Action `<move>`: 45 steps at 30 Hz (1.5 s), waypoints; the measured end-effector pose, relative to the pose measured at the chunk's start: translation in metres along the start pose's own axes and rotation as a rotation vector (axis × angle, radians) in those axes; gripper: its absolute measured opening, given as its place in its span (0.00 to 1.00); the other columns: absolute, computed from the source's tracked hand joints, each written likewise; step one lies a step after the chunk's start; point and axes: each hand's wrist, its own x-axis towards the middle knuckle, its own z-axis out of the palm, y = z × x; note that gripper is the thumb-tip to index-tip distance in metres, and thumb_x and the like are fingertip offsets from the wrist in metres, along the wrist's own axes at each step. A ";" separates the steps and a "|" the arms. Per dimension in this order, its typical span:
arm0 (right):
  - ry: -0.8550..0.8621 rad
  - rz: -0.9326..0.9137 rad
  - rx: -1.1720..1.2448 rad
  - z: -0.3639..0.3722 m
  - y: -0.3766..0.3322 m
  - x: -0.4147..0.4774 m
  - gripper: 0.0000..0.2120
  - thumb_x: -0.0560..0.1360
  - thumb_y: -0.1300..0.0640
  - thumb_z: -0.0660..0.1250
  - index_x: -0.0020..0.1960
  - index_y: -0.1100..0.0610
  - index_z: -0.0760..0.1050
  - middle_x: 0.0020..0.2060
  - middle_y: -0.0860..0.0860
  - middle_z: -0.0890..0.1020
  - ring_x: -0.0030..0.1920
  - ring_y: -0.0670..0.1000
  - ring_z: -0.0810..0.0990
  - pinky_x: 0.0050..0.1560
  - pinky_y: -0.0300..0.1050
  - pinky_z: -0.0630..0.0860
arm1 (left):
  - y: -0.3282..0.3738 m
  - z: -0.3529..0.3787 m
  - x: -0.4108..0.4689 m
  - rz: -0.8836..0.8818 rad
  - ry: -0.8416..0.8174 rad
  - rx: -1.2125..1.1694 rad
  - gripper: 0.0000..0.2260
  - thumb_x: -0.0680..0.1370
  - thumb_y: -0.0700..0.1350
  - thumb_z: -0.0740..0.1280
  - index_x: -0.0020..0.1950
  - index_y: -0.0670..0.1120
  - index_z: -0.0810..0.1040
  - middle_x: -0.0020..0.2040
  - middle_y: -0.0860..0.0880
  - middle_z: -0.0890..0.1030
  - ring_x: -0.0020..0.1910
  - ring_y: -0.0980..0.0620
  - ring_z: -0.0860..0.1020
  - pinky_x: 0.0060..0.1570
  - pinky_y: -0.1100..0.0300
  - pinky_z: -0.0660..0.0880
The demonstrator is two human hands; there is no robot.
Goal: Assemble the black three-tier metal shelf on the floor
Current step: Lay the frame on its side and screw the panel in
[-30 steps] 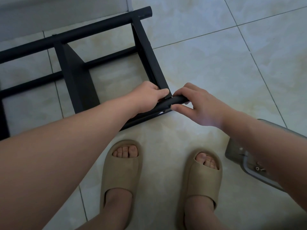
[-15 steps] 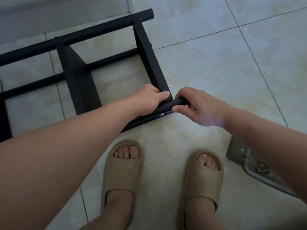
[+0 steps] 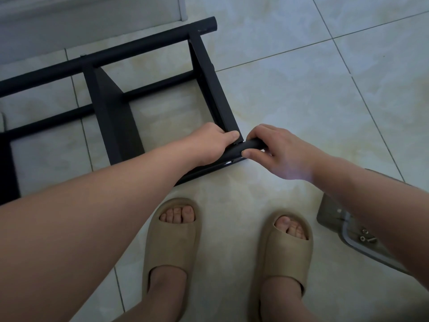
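Observation:
The black metal shelf [image 3: 204,73] lies on its side on the tiled floor, its round posts running left to right and flat tiers crossing between them. My left hand [image 3: 212,142] grips the near post [image 3: 234,152] at the corner where the end tier meets it. My right hand [image 3: 281,152] pinches the free end of that same post between thumb and fingers, just right of the left hand. A small bright screw or fitting shows under the post at the corner.
My two feet in beige slides [image 3: 173,238] stand just below the shelf corner. A grey tray [image 3: 332,214] holding a few loose screws [image 3: 366,238] sits on the floor at the right, partly under my right forearm. A pale wall base runs along the top left.
Both hands stay on the near post end. The view has drifted slightly, so the shelf sits a little lower in frame; the right thumb has shifted a bit along the post.

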 end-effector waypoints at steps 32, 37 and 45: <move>0.126 0.009 0.073 0.005 -0.009 -0.003 0.13 0.78 0.47 0.71 0.52 0.57 0.80 0.39 0.47 0.75 0.38 0.43 0.73 0.41 0.43 0.69 | -0.005 0.002 0.000 -0.017 0.037 -0.315 0.14 0.78 0.51 0.71 0.52 0.40 0.85 0.49 0.43 0.86 0.47 0.45 0.84 0.60 0.46 0.78; 0.141 0.020 0.065 0.009 -0.008 -0.003 0.13 0.78 0.47 0.70 0.54 0.57 0.79 0.41 0.46 0.75 0.38 0.41 0.73 0.41 0.41 0.66 | -0.004 -0.001 0.000 -0.008 0.018 -0.308 0.13 0.78 0.50 0.71 0.47 0.40 0.83 0.47 0.43 0.86 0.41 0.48 0.80 0.56 0.49 0.79; 0.170 0.109 0.164 0.011 -0.006 -0.003 0.12 0.75 0.47 0.75 0.51 0.52 0.79 0.41 0.46 0.78 0.40 0.39 0.74 0.39 0.31 0.66 | -0.003 -0.004 0.000 -0.025 -0.059 -0.328 0.11 0.79 0.51 0.70 0.42 0.45 0.80 0.43 0.46 0.84 0.42 0.47 0.79 0.54 0.51 0.78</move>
